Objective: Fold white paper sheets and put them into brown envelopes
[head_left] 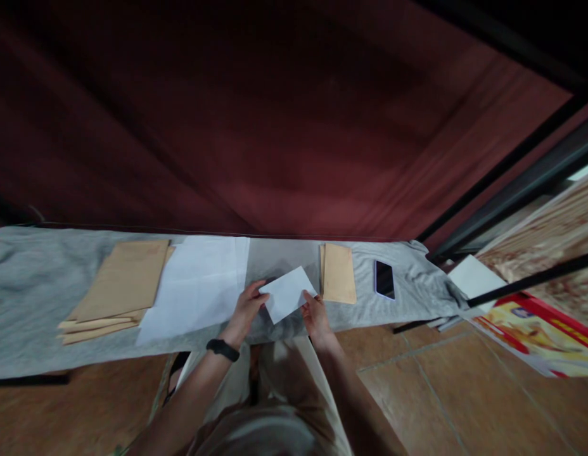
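My left hand (249, 308) and my right hand (315, 315) together hold a small folded white paper (287, 292) just above the grey cloth (28, 297) that covers the table. The left hand grips its left edge, the right hand its lower right corner. A black band sits on my left wrist. A pile of white sheets (199, 285) lies just left of my hands. A small stack of brown envelopes (339, 272) lies just right of them.
A larger pile of brown envelopes (118, 285) lies at the left of the cloth. A phone (384, 278) lies face up right of the small stack. A dark red curtain hangs behind the table. Printed boards (536, 326) lean at the right over a tiled floor.
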`<state>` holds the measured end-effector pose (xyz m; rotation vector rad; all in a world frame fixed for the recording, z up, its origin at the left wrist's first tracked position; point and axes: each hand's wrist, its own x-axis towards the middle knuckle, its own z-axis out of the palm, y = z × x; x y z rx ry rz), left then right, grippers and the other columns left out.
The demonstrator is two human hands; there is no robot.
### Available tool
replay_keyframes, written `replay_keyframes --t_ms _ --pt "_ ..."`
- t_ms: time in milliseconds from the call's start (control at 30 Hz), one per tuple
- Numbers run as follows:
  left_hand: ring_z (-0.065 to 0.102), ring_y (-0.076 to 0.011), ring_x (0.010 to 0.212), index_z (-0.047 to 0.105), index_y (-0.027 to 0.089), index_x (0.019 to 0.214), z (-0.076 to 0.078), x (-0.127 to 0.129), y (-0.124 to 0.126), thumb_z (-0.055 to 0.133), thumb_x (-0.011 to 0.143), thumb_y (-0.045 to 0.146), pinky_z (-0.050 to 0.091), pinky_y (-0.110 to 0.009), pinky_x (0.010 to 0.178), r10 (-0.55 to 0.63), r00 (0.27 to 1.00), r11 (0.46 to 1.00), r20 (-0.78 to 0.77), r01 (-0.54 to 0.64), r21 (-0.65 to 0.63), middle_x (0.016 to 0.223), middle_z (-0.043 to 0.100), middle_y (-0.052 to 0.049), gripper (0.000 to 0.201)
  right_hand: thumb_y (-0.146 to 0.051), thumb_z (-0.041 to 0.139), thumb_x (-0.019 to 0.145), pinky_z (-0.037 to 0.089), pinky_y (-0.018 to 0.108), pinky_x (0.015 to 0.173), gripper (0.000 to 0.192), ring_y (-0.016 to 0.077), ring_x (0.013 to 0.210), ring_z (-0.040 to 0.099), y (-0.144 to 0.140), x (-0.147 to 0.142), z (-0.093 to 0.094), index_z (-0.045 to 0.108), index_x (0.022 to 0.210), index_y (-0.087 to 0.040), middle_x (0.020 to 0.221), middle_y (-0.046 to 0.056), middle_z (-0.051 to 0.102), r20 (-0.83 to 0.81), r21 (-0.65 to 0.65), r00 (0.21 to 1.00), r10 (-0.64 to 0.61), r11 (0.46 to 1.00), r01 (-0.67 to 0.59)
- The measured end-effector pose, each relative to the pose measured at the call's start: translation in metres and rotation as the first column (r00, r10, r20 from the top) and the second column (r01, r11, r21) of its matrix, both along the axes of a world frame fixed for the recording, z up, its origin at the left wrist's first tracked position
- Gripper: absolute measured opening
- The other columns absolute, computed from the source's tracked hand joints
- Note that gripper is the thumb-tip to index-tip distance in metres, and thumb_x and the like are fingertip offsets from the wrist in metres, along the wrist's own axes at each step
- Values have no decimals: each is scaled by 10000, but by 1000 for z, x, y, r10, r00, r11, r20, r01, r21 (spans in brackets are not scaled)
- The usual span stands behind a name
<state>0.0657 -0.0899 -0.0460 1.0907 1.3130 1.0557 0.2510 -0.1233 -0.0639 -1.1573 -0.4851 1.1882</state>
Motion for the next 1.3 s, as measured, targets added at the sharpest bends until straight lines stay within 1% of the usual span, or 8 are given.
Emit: replay_keyframes --t_ms 333,467,600,800,867,967,1133,1300 --pt "639 -216 755 456 108 1450 16 -10 41 514 821 184 535 -371 781 -30 847 952 -531 186 242 832 663 -33 637 -444 703 665 470 237 460 277 138 537 569 -2 24 -4 639 799 -210 635 -25 618 315 -140 936 159 983 -120" --pt "577 -276 1231 496 133 1420 9 11 22 439 907 179 453 -437 1083 141 736 867 -663 230 441 1317 617 -161 519 -433 649 700 463 236 461 227 125 504 525 8 22 -10 618 754 -215 578 -49 557 416 -151 896 153 984 -98" --pt "357 -278 1473 437 160 1480 -8 35 -10 374 991 280 337 -496 1190 69 556 770 -828 498 398 1558 446 -139 508 -375 608 738 490 246 495 177 149 569 575 20 19 -11 621 747 -199 623 -25 599 542 -166 822 174 981 -98" --pt "317 -301 1498 408 75 1501 -33 50 -32 358 1009 415 292 -510 1207 167 322 795 -932 515 320 1580 388 -209 599 -258 548 831 567 325 691 177 218 789 681 26 23 -2 676 928 -185 872 60 717 718 -181 670 190 980 -84" --pt "314 -304 1499 386 67 1514 -37 53 -33 350 1008 425 280 -510 1211 178 291 804 -940 508 309 1585 375 -212 621 -211 548 849 544 388 889 256 259 996 669 23 20 2 686 1060 -165 1042 123 717 793 -147 592 147 988 -49" --pt "288 -310 1509 365 66 1527 -39 56 -35 352 999 386 250 -512 1218 180 256 825 -950 486 287 1598 351 -210 618 -218 495 920 443 463 1080 399 287 1253 558 17 8 5 624 1287 -129 1313 184 627 937 -18 346 44 997 -79" --pt "256 -293 1522 356 72 1534 -42 55 -34 383 947 222 219 -490 1237 128 222 822 -967 521 229 1612 340 -184 607 -265 349 1034 409 428 1158 442 204 1375 489 13 -20 -6 573 1396 -147 1430 124 592 999 21 39 -7 924 -381" --pt "276 -239 1517 316 87 1555 -45 51 -30 348 944 164 236 -436 1248 96 269 821 -958 523 229 1613 354 -156 616 -277 285 1071 359 459 1186 465 207 1435 427 12 -24 -19 531 1440 -135 1477 132 547 989 -68 -145 13 922 -381"
